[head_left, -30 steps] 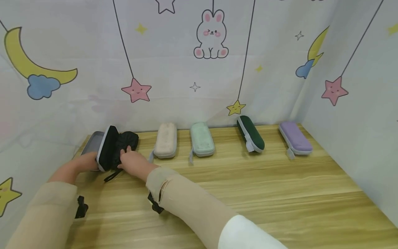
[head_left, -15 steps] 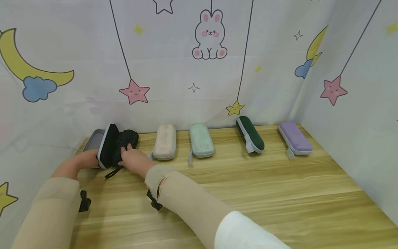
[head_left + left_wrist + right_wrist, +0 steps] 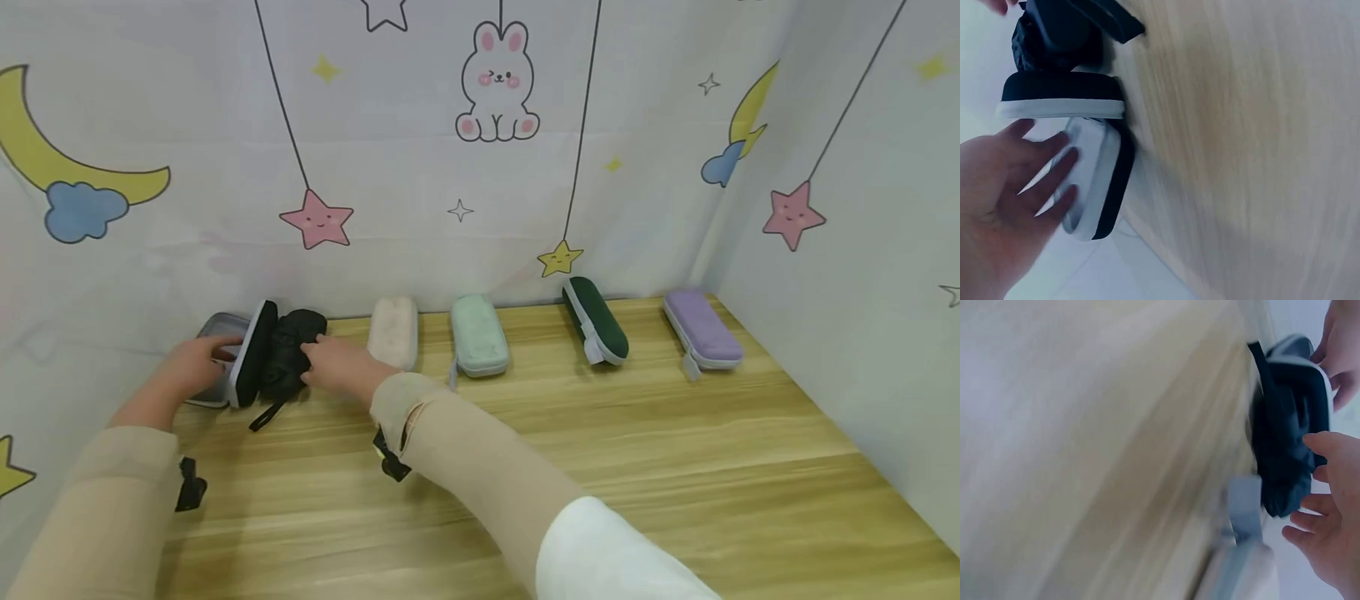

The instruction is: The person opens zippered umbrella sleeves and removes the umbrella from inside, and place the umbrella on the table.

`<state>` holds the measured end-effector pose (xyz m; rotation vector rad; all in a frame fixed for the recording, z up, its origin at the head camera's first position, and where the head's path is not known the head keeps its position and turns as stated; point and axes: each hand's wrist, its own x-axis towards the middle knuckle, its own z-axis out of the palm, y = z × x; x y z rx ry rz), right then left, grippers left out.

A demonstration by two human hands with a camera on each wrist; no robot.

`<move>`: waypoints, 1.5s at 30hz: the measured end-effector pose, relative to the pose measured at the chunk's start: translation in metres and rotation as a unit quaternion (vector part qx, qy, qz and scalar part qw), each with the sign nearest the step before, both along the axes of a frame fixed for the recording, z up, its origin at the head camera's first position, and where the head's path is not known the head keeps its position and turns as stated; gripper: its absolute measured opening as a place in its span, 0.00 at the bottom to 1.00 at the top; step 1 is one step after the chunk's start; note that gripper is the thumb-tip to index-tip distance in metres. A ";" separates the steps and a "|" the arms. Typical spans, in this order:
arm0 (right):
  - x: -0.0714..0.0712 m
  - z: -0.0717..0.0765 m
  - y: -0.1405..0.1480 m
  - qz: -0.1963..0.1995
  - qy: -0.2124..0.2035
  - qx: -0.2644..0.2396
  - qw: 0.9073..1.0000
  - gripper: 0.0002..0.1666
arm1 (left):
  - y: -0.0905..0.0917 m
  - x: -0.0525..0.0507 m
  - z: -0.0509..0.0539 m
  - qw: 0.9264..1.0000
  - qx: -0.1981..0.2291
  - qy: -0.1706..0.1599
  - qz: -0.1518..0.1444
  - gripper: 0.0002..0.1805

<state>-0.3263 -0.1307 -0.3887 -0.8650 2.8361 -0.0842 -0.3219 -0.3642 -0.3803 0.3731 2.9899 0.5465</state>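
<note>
At the table's left end lies an unzipped black hard case (image 3: pixel 257 354), its grey-lined half flat and its other half standing up. My left hand (image 3: pixel 193 367) reaches over the grey interior, fingers loosely spread; in the left wrist view the fingers lie over the lining (image 3: pixel 1088 147), close to the standing half's pale rim (image 3: pixel 1060 109). Against that half's outer side rests a folded black compact umbrella (image 3: pixel 288 354) with a wrist strap (image 3: pixel 267 415). My right hand (image 3: pixel 339 363) is at its right side, thumb and fingers apart (image 3: pixel 1335 503); whether they touch the fabric is unclear.
Along the back edge stand closed zip cases: beige (image 3: pixel 393 333), partly behind the right hand, mint (image 3: pixel 480 335), dark green (image 3: pixel 596 321) and purple (image 3: pixel 703 329). A printed curtain (image 3: pixel 405 167) hangs directly behind the wooden table (image 3: pixel 600 467).
My left hand has come up from behind the standing half into view over the grey interior. My right hand has drawn slightly right, off the umbrella's top. The head view has shifted a little.
</note>
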 end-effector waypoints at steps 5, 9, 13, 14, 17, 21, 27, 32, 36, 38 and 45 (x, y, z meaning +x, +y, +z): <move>-0.007 0.014 0.024 0.003 0.025 -0.018 1.000 0.28 | 0.013 0.004 0.020 0.997 0.023 0.039 0.055 0.25; -0.013 0.020 0.047 0.005 0.041 -0.020 0.999 0.26 | 0.037 0.005 0.036 0.995 0.020 0.071 0.067 0.24; -0.020 0.021 0.068 0.006 0.047 -0.011 0.999 0.27 | 0.066 0.004 0.047 0.995 0.025 0.088 0.040 0.22; -0.021 0.021 0.073 0.008 0.045 -0.007 0.999 0.27 | 0.073 0.004 0.048 0.995 0.028 0.090 0.030 0.22; -0.023 0.023 0.087 0.012 0.039 0.005 0.999 0.27 | 0.096 0.004 0.048 0.995 0.035 0.088 -0.001 0.20; -0.023 0.030 0.105 0.024 0.026 0.026 0.999 0.27 | 0.125 0.005 0.042 0.997 0.026 0.070 -0.031 0.20; -0.025 0.038 0.121 0.049 0.009 0.053 0.997 0.28 | 0.155 0.000 0.023 0.998 0.000 0.028 -0.063 0.19; -0.028 0.035 0.126 0.061 -0.003 0.066 0.996 0.26 | 0.180 -0.007 0.007 0.996 -0.025 -0.015 -0.083 0.27; -0.031 0.030 0.128 0.075 0.002 0.068 0.995 0.22 | 0.193 -0.010 -0.003 0.995 -0.053 -0.046 -0.068 0.37; -0.032 0.028 0.129 0.071 0.001 0.061 0.996 0.21 | 0.197 -0.012 -0.007 0.996 -0.045 -0.048 -0.058 0.37; -0.034 0.016 0.129 0.065 -0.020 0.022 0.997 0.25 | 0.196 -0.012 -0.019 0.998 0.039 -0.052 -0.015 0.25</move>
